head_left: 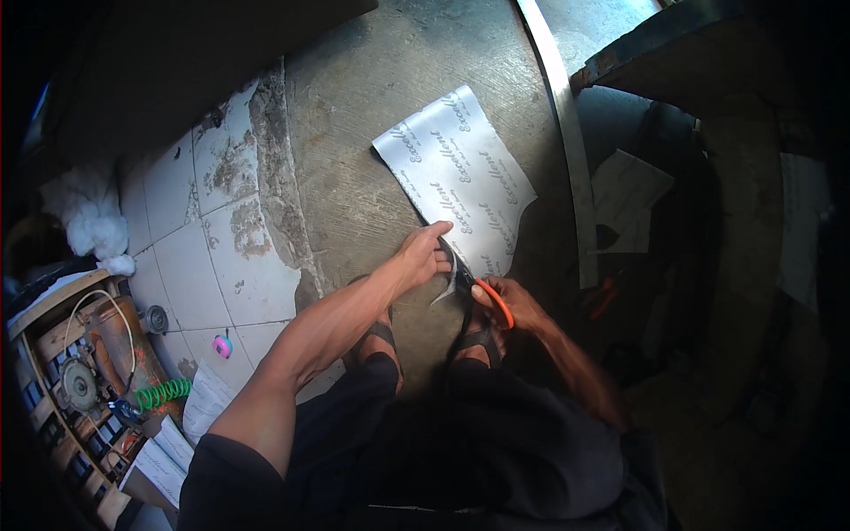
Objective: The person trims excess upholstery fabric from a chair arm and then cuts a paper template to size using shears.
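A silvery-white printed sheet (460,181) with a dark underside is held out over the concrete floor in front of my feet. My left hand (423,254) pinches its lower left edge, thumb on top and fingers curled beneath. In my right hand (518,305) is a pair of scissors with orange handles (498,303). The blades are at the sheet's near corner, partly in shadow, so how far apart they are is hard to see. A thin offcut strip (447,290) curls down beside the blades, close to my left fingers.
Right of the sheet, a long pale metal strip (567,124) stretches across. Another cut sheet piece (630,196) lies beyond it. To the left are worn white tiles (186,274), a pink tape measure (222,346), a rusty tank (133,341), a green coiled hose (164,393) and white stuffing (93,221).
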Motion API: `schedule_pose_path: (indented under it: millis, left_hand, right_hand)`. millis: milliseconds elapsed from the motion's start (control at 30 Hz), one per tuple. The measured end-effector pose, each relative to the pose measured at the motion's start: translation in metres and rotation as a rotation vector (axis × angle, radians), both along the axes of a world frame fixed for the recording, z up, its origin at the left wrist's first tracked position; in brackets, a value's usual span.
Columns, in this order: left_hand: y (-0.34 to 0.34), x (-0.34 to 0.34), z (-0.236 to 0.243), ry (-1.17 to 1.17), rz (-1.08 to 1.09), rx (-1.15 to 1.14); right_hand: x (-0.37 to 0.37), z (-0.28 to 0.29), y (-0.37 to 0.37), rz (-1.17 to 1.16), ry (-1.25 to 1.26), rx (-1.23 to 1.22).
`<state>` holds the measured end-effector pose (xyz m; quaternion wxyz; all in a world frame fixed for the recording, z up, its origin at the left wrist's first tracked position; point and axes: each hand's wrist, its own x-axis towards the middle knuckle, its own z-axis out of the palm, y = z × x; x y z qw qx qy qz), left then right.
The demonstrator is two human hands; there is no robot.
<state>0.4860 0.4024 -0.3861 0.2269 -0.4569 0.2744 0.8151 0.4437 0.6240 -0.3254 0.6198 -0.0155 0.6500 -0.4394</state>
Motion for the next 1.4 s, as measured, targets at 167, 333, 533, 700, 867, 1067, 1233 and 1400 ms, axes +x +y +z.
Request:
schedule_pose_path:
  millis: [167,333,533,700,867,1067,1233,1400]
  left_hand:
    - [-0.001,0.001,-0.001,0.021,0.003,0.017]
    - [-0.001,0.001,0.000,0.020,0.026,0.043]
    - [0.012,0.014,0.004,0.040,0.042,0.048]
    - [0.011,0.023,0.007,0.051,0.064,0.055]
    - [0.013,0.027,0.001,0.057,0.096,0.094]
    - [0.016,0.036,-0.009,0.012,0.142,0.119]
    - [0.018,0.032,0.003,-0.045,0.123,0.091]
    - [0.002,0.044,0.005,0.003,-0.071,-0.007]
  right_hand:
    - [-0.001,-0.004,-0.005,-0.034,-0.045,-0.017]
    - [-0.001,-0.010,-0.003,-0.017,-0.011,-0.031]
    - [-0.004,-0.002,-0.011,-0.047,-0.066,0.013]
    - [-0.004,-0.002,-0.016,0.022,-0.069,0.013]
    - [-0.004,-0.001,-0.017,0.006,-0.028,0.011]
    - [-0.005,-0.002,-0.028,-0.015,-0.102,0.012]
    - [-0.006,0.000,-0.030,0.038,-0.051,0.025]
    - [-0.008,0.004,-0.010,0.044,0.069,-0.024]
